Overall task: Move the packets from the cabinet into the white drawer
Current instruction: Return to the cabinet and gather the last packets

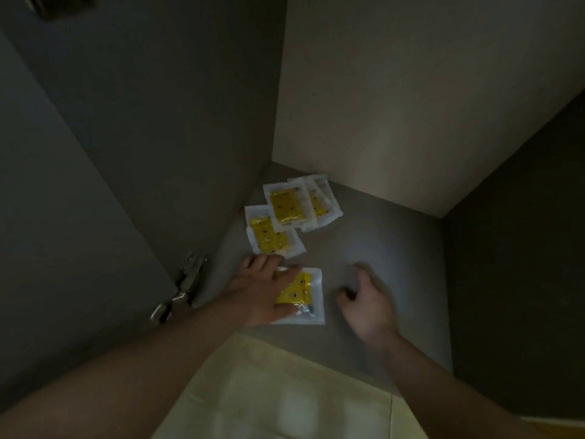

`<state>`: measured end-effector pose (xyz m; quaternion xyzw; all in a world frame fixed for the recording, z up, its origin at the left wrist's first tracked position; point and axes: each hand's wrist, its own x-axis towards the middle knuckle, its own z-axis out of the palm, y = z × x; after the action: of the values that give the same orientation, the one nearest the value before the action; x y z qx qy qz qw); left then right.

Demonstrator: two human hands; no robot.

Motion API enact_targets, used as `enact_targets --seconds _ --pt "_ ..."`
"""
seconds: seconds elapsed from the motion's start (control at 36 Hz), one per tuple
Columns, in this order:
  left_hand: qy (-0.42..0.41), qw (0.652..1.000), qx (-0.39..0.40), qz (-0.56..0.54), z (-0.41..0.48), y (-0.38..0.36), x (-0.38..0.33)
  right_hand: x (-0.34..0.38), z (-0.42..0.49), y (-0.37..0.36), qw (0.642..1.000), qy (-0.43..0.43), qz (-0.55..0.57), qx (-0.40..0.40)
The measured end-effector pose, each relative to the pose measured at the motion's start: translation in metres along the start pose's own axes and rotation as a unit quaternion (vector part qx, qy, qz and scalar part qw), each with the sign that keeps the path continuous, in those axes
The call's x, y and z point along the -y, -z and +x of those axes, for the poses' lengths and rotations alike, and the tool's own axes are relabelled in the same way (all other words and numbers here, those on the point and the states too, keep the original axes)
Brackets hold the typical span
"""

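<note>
- Left hand [262, 293]: forearm nearest the camera; fingers spread flat, pressing on near packet [308, 299].
- Hinge [182, 288]: shiny metal, on left cabinet wall.
- Far packets [286, 207]: overlapping, far-left corner, long axes tilted leftward.
- Near packet: flat white-edged plastic pouch, yellow printed insert; on grey shelf [380, 242], long axis near-to-far.
- Right hand [367, 299]: blurred, fingers loosely curled, holding nothing.

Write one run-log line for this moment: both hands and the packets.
left hand: flat on nearest packet | right hand: loosely curled, empty | other packets: back of cabinet shelf
</note>
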<state>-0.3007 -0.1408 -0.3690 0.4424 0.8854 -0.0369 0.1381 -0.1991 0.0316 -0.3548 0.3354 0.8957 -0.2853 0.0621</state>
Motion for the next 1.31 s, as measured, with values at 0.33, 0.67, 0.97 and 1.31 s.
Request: enact_targets --seconds 0.33,0.67,0.97,1.31 --pt "0.003 0.979 -0.170 -0.114 -0.027 -0.034 -0.018 -0.012 -0.018 0.004 0.999 0.026 -0.016 0.013" --pt "0.207 0.965 -0.075 -0.146 0.000 -0.006 -0.001 0.003 0.010 0.011 0.998 0.064 -0.027 0.005" --pt "0.123 0.982 0.088 -0.112 0.010 0.003 0.024 0.068 0.079 0.012 0.955 0.169 -0.226 0.091" --pt "0.130 0.976 0.054 -0.164 0.000 -0.001 0.024 0.059 0.090 0.005 0.924 0.141 -0.317 0.161"
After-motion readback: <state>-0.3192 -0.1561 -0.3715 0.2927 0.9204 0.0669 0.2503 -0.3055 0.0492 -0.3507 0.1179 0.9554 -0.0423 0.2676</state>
